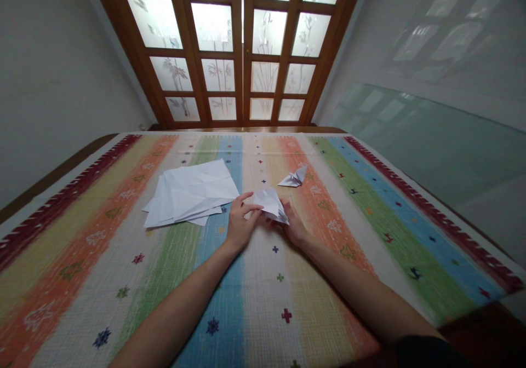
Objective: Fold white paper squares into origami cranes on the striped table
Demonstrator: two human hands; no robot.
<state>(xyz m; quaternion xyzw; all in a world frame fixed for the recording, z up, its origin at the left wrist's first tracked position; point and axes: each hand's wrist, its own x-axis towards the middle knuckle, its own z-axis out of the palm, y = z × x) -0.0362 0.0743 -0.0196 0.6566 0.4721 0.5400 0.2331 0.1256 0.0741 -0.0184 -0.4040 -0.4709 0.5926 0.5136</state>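
Observation:
My left hand (240,220) pinches the left edge of a partly folded white paper (269,202) held just above the striped cloth. My right hand (292,223) grips the same paper from the right, its fingers mostly hidden beneath the folds. A finished folded white paper figure (293,178) lies on the cloth a little beyond my right hand. A loose stack of white paper sheets (189,193) lies to the left of my left hand, close to it.
A colourful striped cloth (123,258) covers the whole table. Wooden doors with frosted glass panes (242,50) stand beyond the far edge. Plain walls rise on both sides.

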